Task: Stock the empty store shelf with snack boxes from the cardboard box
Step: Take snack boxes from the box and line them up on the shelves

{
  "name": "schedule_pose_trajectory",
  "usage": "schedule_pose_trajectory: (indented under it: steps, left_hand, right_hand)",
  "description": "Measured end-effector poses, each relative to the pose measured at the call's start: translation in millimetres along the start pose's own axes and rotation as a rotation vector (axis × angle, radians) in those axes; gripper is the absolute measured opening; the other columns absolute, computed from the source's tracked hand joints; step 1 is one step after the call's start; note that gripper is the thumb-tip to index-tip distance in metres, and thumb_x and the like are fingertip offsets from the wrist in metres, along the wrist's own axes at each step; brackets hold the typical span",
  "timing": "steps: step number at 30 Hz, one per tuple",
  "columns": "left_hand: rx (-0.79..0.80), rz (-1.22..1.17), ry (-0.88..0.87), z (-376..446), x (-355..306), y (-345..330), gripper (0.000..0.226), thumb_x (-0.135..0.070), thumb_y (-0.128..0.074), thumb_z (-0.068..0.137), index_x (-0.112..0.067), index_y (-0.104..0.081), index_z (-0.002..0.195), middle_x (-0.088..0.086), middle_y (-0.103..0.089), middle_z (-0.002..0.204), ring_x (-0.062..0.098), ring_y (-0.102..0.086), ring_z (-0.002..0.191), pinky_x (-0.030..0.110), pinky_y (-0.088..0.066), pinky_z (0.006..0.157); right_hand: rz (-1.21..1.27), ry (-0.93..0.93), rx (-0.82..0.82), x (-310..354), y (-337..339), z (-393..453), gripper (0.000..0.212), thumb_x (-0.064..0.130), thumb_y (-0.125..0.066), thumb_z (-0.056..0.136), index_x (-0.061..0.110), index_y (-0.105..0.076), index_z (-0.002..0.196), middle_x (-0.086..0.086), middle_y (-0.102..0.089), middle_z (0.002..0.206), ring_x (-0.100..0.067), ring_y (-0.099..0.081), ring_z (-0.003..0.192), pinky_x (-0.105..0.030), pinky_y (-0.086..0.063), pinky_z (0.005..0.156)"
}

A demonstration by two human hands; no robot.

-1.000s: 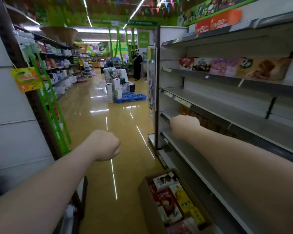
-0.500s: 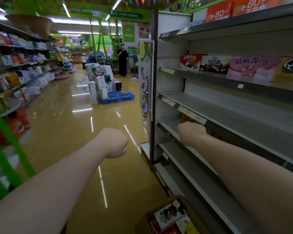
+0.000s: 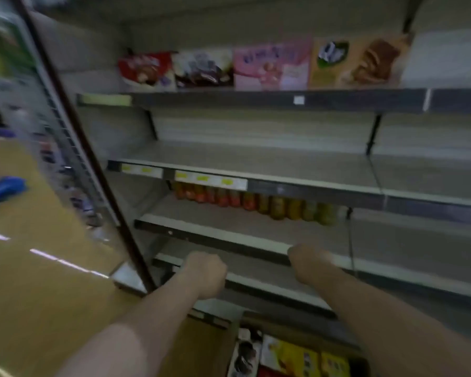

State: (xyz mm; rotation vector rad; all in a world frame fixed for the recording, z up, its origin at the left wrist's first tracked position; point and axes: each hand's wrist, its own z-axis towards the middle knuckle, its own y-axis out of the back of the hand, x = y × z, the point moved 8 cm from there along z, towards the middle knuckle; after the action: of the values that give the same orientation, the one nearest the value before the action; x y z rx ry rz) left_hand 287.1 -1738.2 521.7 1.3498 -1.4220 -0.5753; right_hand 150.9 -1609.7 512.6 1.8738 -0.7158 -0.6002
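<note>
I face a grey store shelf unit; its middle shelf [image 3: 269, 161] is bare. On the floor at the bottom stands an open cardboard box [image 3: 230, 346] with several snack boxes [image 3: 288, 356] inside, yellow, white and red. My left hand [image 3: 206, 273] is curled into a fist in front of the low shelves and holds nothing. My right hand [image 3: 309, 258] is also curled, empty, level with the edge of the shelf below the bare one. Both hands are above and beyond the cardboard box. The whole view is blurred.
The upper shelf carries a row of snack boxes [image 3: 269, 65], red, white, pink and tan. A line of bottles [image 3: 253, 201] stands at the back of a lower shelf. A dark upright post [image 3: 98, 164] ends the unit on the left; tan aisle floor [image 3: 38, 268] lies beyond.
My view has swung right from the aisle to face the shelves. Both fists stay curled and empty and now sit lower, closer together, in front of the low shelves.
</note>
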Motion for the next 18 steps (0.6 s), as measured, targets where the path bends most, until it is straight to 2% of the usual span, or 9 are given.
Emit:
schedule_pose_trajectory:
  steps: [2, 5, 8, 11, 15, 18]
  left_hand:
    - [-0.008, 0.009, -0.113, 19, -19, -12, 0.034, -0.025, -0.036, 0.102, -0.008, -0.065, 0.098, 0.009, -0.066, 0.104, 0.028, -0.063, 0.091, 0.030, -0.040, 0.065]
    - [-0.018, -0.006, -0.212, 35, -44, -27, 0.030, -0.024, -0.040, 0.099, -0.011, -0.066, 0.093, 0.007, -0.063, 0.091, 0.026, -0.059, 0.081, 0.030, -0.039, 0.063]
    - [0.020, -0.007, -0.264, 52, -72, -58, 0.027, -0.023, -0.042, 0.096, -0.014, -0.067, 0.095, 0.007, -0.066, 0.100, 0.027, -0.062, 0.091, 0.029, -0.040, 0.066]
    - [0.079, -0.058, -0.290, 75, -107, -114, 0.029, -0.026, -0.039, 0.097, -0.015, -0.066, 0.097, 0.006, -0.066, 0.103, 0.026, -0.063, 0.096, 0.029, -0.043, 0.068]
    - [0.097, -0.191, -0.253, 106, -152, -201, 0.033, -0.032, -0.038, 0.100, -0.017, -0.067, 0.097, 0.000, -0.063, 0.092, 0.020, -0.055, 0.082, 0.028, -0.044, 0.066]
    - [0.108, -0.309, -0.216, 126, -185, -283, 0.036, -0.041, -0.033, 0.100, -0.021, -0.063, 0.100, -0.003, -0.062, 0.089, 0.018, -0.058, 0.080, 0.028, -0.049, 0.065]
  right_hand:
    - [0.054, -0.091, 0.018, -18, -24, -6, 0.035, 0.005, -0.047, 0.098, 0.014, -0.051, 0.132, -0.008, -0.055, 0.129, -0.026, -0.056, 0.115, -0.033, -0.045, 0.084]
    - [0.104, -0.213, 0.045, -46, -60, -13, 0.035, 0.005, -0.051, 0.096, 0.015, -0.056, 0.129, -0.008, -0.059, 0.127, -0.028, -0.059, 0.113, -0.037, -0.049, 0.082]
    - [0.143, -0.316, 0.067, -70, -110, -16, 0.034, 0.007, -0.052, 0.095, 0.014, -0.055, 0.129, -0.009, -0.059, 0.127, -0.030, -0.059, 0.113, -0.039, -0.050, 0.084]
    - [0.238, -0.402, 0.106, -88, -181, -14, 0.029, 0.004, -0.050, 0.093, 0.014, -0.059, 0.119, -0.008, -0.062, 0.121, -0.029, -0.061, 0.108, -0.035, -0.048, 0.078]
    - [0.366, -0.489, 0.132, -103, -282, 7, 0.027, 0.012, -0.048, 0.093, 0.013, -0.060, 0.117, -0.009, -0.064, 0.113, -0.029, -0.063, 0.101, -0.033, -0.046, 0.072]
    - [0.467, -0.507, 0.169, -100, -372, 30, 0.022, 0.016, -0.049, 0.093, 0.015, -0.057, 0.114, -0.006, -0.062, 0.112, -0.029, -0.062, 0.101, -0.032, -0.048, 0.076]
